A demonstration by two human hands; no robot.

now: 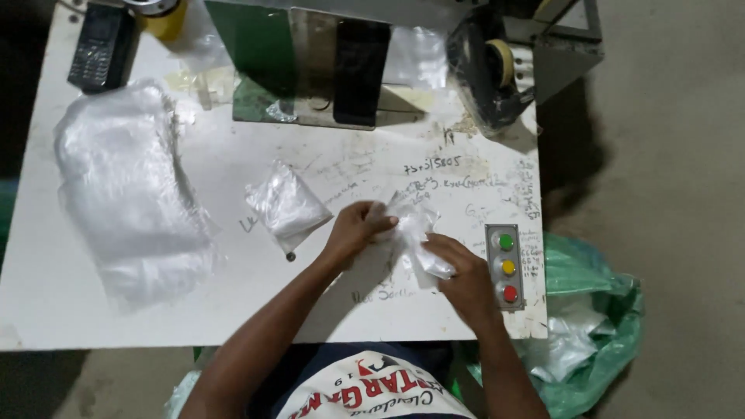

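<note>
On the white table (233, 310), two hands, left (355, 229) and right (466, 279), grip one clear bag (415, 233).

a small clear plastic bag (414, 240), crumpled and whitish, sits on the white table's near edge between both hands.

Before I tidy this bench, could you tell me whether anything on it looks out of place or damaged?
Nothing looks spilled or broken. The white tabletop is scribbled over with handwriting, and a small dark bit lies loose at the corner of the small clear bag. Both hands, left hand and right hand, hold a crumpled clear bag.
</note>
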